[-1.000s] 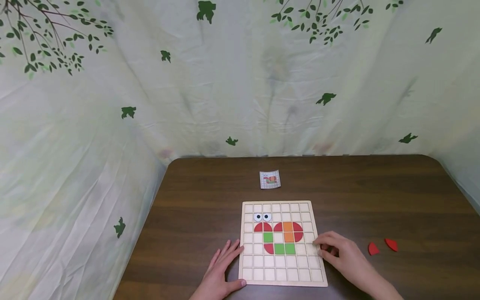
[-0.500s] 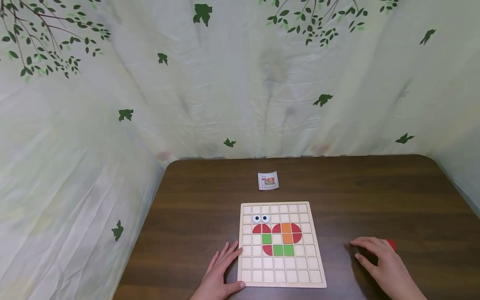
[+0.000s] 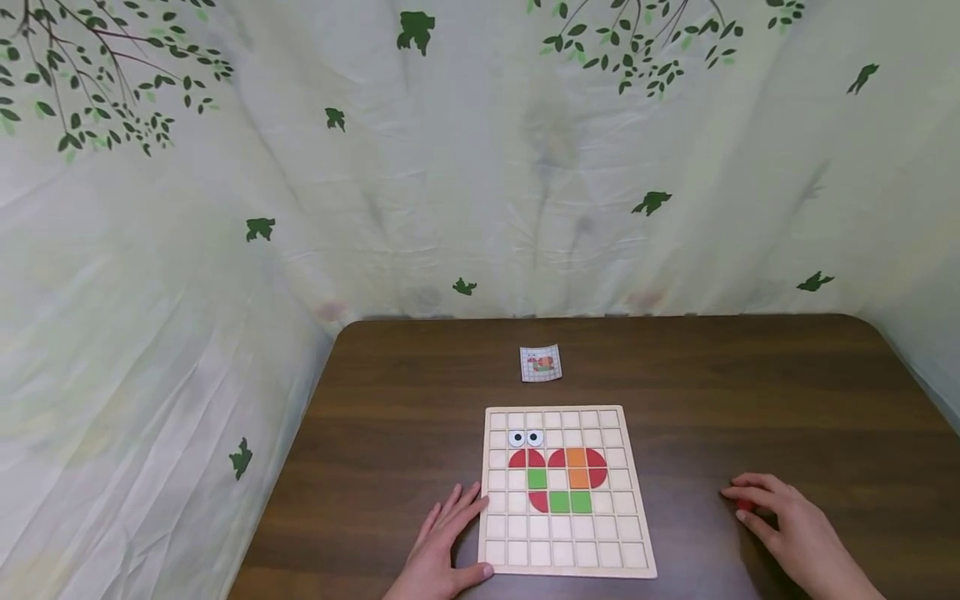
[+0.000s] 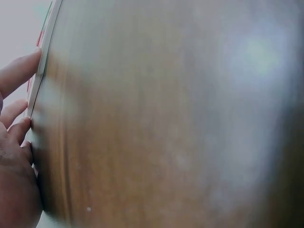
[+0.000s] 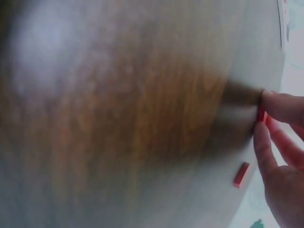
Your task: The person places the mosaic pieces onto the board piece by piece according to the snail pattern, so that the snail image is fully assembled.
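Note:
A wooden grid board (image 3: pixel 562 552) lies flat, bearing red quarter-round pieces (image 3: pixel 538 501), green squares (image 3: pixel 559 502), orange squares (image 3: pixel 578 478) and two eye pieces (image 3: pixel 535 437). My left hand (image 3: pixel 442 542) rests at its left side, fingers spread along the edge and thumb at the near corner. Right of the board, my right hand (image 3: pixel 787 521) pinches a red quarter-round piece (image 3: pixel 744 505) between thumb and fingers, low over the table. The right wrist view shows the red edge between the fingertips. A second red piece (image 5: pixel 241 175) lies beside that hand, hidden behind it in the head view.
A small printed card (image 3: pixel 541 364) with a coloured grid picture lies behind the board. The brown wooden table (image 3: pixel 750 383) ends at a pale curtain (image 3: pixel 480 167) with leaf prints.
My right hand has moved from the board's right edge to the loose red pieces and now pinches one. The left hand has stayed at the board.

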A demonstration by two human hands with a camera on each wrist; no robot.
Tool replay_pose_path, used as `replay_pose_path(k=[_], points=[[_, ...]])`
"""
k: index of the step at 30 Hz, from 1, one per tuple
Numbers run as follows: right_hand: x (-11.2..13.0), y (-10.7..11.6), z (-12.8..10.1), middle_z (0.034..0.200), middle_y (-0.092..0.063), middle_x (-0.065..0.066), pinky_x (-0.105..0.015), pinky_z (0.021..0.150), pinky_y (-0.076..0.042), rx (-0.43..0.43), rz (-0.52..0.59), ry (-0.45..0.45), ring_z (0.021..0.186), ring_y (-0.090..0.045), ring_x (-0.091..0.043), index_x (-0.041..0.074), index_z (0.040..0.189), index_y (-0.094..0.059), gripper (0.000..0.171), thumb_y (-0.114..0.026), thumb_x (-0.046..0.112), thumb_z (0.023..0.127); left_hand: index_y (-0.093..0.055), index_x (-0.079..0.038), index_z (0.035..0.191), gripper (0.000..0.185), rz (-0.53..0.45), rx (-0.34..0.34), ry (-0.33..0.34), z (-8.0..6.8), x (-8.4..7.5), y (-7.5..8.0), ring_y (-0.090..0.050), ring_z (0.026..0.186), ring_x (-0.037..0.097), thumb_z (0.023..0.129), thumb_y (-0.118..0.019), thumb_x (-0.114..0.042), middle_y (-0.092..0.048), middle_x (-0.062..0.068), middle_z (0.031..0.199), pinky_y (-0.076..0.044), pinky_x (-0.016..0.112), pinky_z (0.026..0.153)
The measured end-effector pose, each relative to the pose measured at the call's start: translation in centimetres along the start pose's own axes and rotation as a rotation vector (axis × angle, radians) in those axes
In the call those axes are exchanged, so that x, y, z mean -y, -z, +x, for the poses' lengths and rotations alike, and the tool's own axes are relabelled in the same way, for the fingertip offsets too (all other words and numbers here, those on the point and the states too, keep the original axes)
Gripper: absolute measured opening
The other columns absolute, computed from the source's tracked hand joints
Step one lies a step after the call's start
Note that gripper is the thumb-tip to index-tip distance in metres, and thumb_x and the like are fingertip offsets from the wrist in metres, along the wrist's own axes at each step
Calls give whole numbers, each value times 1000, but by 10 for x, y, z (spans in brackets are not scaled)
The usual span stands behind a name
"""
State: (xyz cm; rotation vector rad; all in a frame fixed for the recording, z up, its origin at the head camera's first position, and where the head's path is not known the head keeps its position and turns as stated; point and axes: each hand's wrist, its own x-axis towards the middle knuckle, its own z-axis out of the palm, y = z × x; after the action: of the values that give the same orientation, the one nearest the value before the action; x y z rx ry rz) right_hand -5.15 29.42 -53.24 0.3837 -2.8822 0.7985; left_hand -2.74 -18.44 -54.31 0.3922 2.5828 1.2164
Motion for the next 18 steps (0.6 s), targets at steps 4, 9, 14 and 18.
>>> replay_pose_path(k=[4, 9, 14, 18], points=[[0, 3, 1, 108, -60, 1, -25, 61, -51, 64, 52, -73, 76, -57, 1, 15, 100, -75, 29, -82, 4, 75, -46, -25, 147, 80, 19, -7, -12, 0, 0, -1, -17, 147, 33, 76, -81, -35, -34, 1, 157, 10, 10, 104], [-1, 6, 1, 106, -58, 0, -24, 59, -50, 132, 87, -143, 68, -52, 3, 12, 103, -74, 25, -80, 9, 79, -46, -26, 148, 80, 1, 7, 7, 1, 0, -1, -15, 148, 33, 76, -81, -35, -32, 0, 158, 10, 10, 103], [-1, 6, 3, 98, -56, 5, -24, 57, -48, 119, 80, -120, 68, -50, 3, 12, 102, -75, 26, -80, 5, 77, -46, -26, 147, 79, -2, 1, -8, 0, 0, -1, -16, 147, 33, 77, -81, -36, -33, 1, 158, 10, 10, 102], [2, 4, 5, 90, -54, 11, -24, 55, -45, 75, 73, -92, 68, -49, 3, 20, 93, -75, 24, -80, 4, 77, -47, -24, 147, 79, -2, -7, -25, -1, -1, 0, -17, 147, 35, 77, -81, -35, -34, 3, 157, 10, 8, 103]])
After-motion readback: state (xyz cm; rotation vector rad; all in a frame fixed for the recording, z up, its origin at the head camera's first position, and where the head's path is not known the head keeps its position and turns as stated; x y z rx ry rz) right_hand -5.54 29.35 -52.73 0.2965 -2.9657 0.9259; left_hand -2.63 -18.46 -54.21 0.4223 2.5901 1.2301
